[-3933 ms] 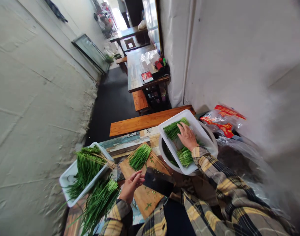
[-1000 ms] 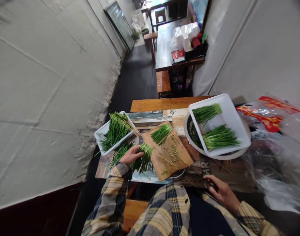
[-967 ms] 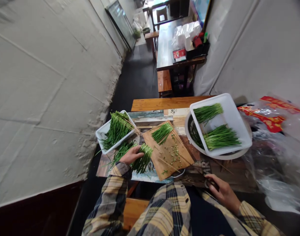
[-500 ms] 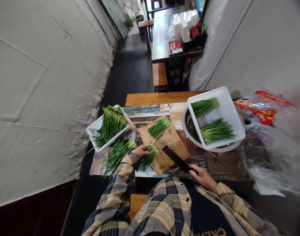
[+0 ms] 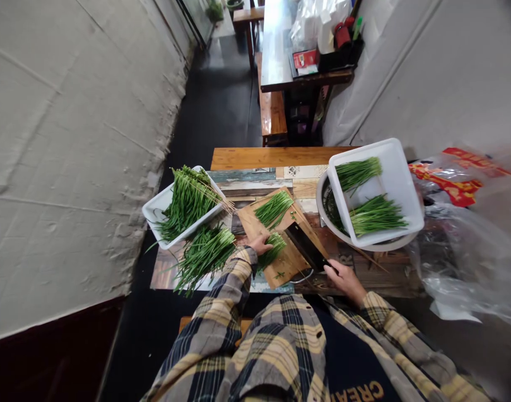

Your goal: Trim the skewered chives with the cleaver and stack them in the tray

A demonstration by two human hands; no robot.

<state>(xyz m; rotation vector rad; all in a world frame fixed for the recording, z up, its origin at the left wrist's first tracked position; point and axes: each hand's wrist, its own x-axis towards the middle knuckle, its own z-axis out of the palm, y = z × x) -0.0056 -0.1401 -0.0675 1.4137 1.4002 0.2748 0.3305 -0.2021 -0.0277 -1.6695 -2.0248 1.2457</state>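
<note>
My left hand (image 5: 260, 244) is closed round a bunch of garlic chives (image 5: 273, 249) lying on the wooden cutting board (image 5: 294, 267). A dark cleaver (image 5: 304, 245) is in my right hand (image 5: 344, 279), fingers wrapped round its handle. The blade reaches over the board's right part, its tip end close to the held bunch. Farther back on the board rests a second cut bunch of chives (image 5: 274, 209). Left of the board, a loose pile of chives (image 5: 207, 251) lies on the table.
At left stands a white tub (image 5: 181, 239) heaped with chives and thin wooden skewers (image 5: 222, 202). A white tray (image 5: 395, 173) with two chive bunches rests tilted on a round basin (image 5: 322, 207). Clear plastic bags (image 5: 460, 240) crowd the right side. Beyond are a bench (image 5: 276, 158) and another table (image 5: 276, 61).
My left hand has moved right with the chives, from the board's left edge onto the board. The cleaver has shifted slightly right, and the loose bits are now mostly out of the board's middle.
</note>
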